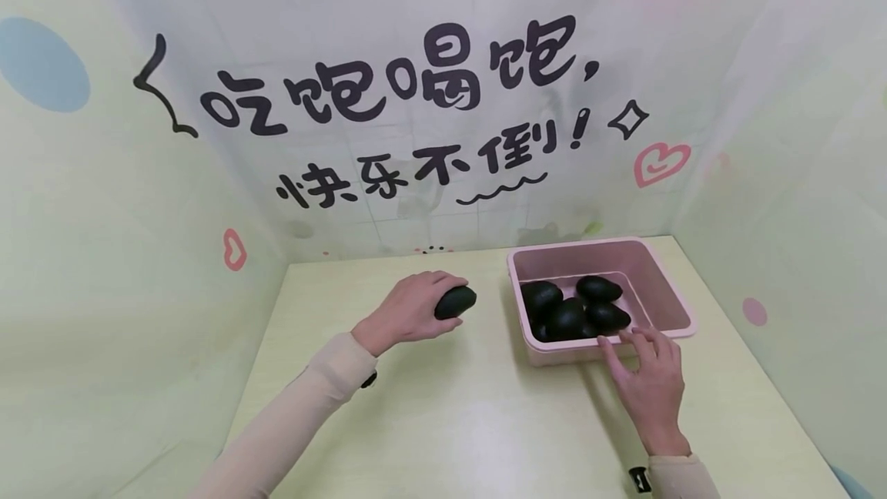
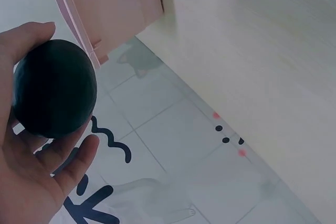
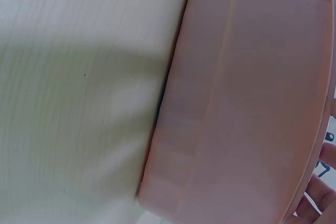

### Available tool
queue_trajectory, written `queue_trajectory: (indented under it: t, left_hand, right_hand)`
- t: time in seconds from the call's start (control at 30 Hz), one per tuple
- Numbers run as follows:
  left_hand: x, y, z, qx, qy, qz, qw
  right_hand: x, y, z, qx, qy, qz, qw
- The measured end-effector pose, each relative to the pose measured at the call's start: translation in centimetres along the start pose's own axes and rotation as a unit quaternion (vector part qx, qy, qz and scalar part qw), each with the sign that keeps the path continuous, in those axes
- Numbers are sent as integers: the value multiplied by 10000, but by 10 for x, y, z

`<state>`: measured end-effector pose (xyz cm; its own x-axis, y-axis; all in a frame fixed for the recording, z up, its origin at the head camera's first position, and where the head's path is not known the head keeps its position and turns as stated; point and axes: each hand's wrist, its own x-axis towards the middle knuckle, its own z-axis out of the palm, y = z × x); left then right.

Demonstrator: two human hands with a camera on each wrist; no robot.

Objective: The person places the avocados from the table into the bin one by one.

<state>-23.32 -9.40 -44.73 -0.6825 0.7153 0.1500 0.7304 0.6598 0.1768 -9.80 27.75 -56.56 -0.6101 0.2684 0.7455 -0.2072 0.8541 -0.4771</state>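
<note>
My left hand (image 1: 414,308) grips a dark avocado (image 1: 456,303) above the table, left of a pink plastic bin (image 1: 516,283). In the left wrist view the avocado (image 2: 55,88) looks smooth, rounded and nearly black, with thumb and fingers around it. Several more dark avocados (image 1: 567,319) lie together in the left and middle part of the bin. My right hand (image 1: 650,383) holds the bin's near rim with its fingertips at the top edge. The right wrist view shows the bin's outer wall (image 3: 252,98), with a few fingers at the rim.
The bin stands on a pale wooden table (image 1: 430,422), close to the back wall (image 1: 416,6), which carries large dark lettering. Light printed side walls (image 1: 138,268) close in the table at left and right.
</note>
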Motion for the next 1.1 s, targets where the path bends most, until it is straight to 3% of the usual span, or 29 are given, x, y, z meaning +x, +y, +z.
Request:
queue_trajectory:
  t: [0.37, 1.1]
  left_hand:
    - [17, 8, -4, 224, -92, 306, 9992]
    - [35, 30, -3, 881, -862, 1065, 9866]
  right_hand:
    - [2, 0, -3, -32, -90, 30, 10000]
    - [2, 1, -1, -91, -186, 113, 9997]
